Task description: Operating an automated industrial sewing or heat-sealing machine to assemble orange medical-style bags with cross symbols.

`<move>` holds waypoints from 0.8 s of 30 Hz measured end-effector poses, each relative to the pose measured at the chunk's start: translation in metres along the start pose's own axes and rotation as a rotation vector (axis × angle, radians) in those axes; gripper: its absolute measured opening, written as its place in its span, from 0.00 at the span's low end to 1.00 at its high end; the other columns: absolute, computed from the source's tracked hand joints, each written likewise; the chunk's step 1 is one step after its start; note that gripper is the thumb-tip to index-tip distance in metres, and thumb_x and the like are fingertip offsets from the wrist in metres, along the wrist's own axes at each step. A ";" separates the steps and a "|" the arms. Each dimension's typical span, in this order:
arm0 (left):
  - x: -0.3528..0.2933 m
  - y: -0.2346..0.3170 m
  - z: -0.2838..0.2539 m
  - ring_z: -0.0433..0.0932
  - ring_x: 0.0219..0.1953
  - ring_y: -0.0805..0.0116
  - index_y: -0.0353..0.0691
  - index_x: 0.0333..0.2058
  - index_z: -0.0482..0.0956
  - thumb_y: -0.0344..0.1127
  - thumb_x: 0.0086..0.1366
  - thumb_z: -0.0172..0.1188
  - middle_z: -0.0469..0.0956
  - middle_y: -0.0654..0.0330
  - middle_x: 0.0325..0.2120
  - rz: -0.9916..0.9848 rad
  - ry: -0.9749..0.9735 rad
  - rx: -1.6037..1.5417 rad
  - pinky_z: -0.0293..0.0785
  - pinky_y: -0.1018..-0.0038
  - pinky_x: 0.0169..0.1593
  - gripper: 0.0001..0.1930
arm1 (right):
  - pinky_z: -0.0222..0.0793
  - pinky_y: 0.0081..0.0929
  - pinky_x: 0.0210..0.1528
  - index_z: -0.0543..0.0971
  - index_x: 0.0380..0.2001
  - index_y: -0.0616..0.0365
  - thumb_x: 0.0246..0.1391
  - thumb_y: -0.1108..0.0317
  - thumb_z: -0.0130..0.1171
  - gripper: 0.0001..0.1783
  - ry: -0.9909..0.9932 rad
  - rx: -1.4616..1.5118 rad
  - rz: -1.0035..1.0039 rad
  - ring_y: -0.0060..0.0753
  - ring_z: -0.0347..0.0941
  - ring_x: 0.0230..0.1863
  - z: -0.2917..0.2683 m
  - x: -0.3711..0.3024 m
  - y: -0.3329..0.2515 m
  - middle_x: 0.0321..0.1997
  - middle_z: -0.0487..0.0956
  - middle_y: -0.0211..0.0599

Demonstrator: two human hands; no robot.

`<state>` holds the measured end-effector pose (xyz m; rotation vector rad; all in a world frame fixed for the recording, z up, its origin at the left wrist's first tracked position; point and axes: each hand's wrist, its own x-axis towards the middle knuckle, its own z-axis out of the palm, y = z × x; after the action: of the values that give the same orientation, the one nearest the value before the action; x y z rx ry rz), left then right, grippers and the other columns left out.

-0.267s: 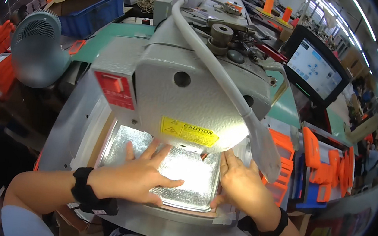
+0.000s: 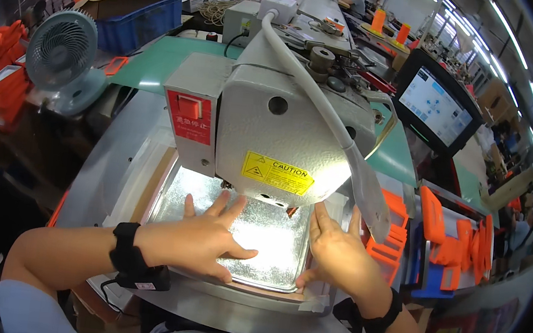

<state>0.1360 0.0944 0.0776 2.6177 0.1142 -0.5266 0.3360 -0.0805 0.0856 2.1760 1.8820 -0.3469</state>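
Observation:
Under the grey head of an industrial sewing machine [image 2: 309, 135] lies a shiny silver sheet [image 2: 275, 233] set in a rectangular frame, brightly lit by a lamp. My left hand [image 2: 202, 241] rests on the sheet's left part with its fingers spread, fingertips reaching close below the machine head. At the frame's right edge sits my right hand [image 2: 339, 250], its fingers stretched forward and its thumb at the near right corner. Neither hand grasps anything that I can see. Black bands with small boxes circle both wrists. The needle area is partly hidden by the machine head.
Orange fabric pieces [image 2: 432, 215] fill a tray at the right, with a touch screen [image 2: 436, 104] behind it. At the far left stand a grey fan [image 2: 63, 48] and a blue crate [image 2: 141, 24] with cardboard. A white cable hose [image 2: 303, 72] runs down over the machine.
The view has shifted slightly, so the machine head appears a little farther right. Both hands stay in nearly the same place on the sheet and frame.

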 end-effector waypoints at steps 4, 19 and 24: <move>0.000 0.003 -0.003 0.33 0.70 0.24 0.64 0.60 0.74 0.52 0.54 0.69 0.39 0.27 0.68 -0.003 -0.025 -0.014 0.42 0.21 0.59 0.32 | 0.42 0.74 0.68 0.59 0.61 0.83 0.24 0.36 0.73 0.70 0.039 0.010 0.002 0.50 0.63 0.67 0.005 -0.003 0.001 0.69 0.58 0.65; -0.002 -0.006 -0.002 0.31 0.69 0.21 0.64 0.60 0.74 0.55 0.55 0.68 0.39 0.26 0.68 0.010 -0.060 -0.012 0.39 0.17 0.56 0.32 | 0.36 0.73 0.70 0.57 0.63 0.81 0.26 0.32 0.71 0.72 0.029 -0.033 -0.024 0.50 0.61 0.69 0.005 0.001 -0.001 0.67 0.61 0.65; -0.002 -0.007 0.000 0.31 0.70 0.23 0.62 0.60 0.75 0.50 0.50 0.71 0.36 0.27 0.69 0.010 -0.033 -0.063 0.38 0.14 0.52 0.35 | 0.37 0.74 0.69 0.56 0.64 0.81 0.26 0.31 0.70 0.73 0.014 -0.038 -0.018 0.51 0.61 0.69 0.006 0.002 0.000 0.68 0.60 0.65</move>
<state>0.1331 0.1010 0.0752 2.5457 0.1047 -0.5536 0.3359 -0.0802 0.0796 2.1439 1.9002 -0.2977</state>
